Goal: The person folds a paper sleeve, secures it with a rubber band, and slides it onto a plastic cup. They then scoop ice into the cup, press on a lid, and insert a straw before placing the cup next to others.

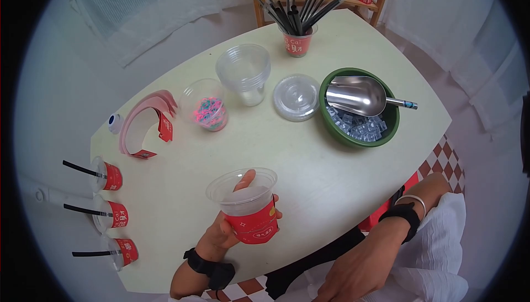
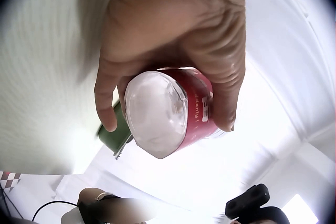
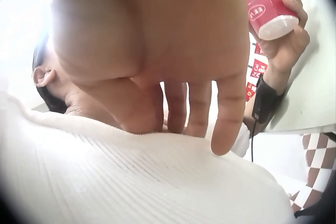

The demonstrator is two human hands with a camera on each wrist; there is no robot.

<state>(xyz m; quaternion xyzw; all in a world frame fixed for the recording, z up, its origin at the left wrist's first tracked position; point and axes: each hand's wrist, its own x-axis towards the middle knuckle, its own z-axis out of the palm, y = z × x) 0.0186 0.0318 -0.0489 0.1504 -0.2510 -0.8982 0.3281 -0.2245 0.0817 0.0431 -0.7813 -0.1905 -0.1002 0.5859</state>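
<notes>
A clear plastic cup [image 1: 242,200] wearing a red paper sleeve [image 1: 255,226] is gripped in my left hand [image 1: 221,231] over the near part of the table. The thumb and fingers wrap round the sleeve, and the cup tilts slightly. Its pale base [image 2: 156,111] faces the camera in the left wrist view. My right hand [image 1: 358,266] lies low by my lap, against white clothing, holding nothing. Its fingers [image 3: 228,113] hang loosely, with the tips against the white cloth in the right wrist view.
Three lidded, red-sleeved cups with black straws line the left edge, including one cup [image 1: 113,215]. Pink sleeves [image 1: 132,125], a cup of coloured bits [image 1: 210,111], stacked cups [image 1: 243,67], lids [image 1: 296,98], a straw cup [image 1: 297,44] and a green bowl [image 1: 359,141] with a metal scoop [image 1: 359,95] stand beyond.
</notes>
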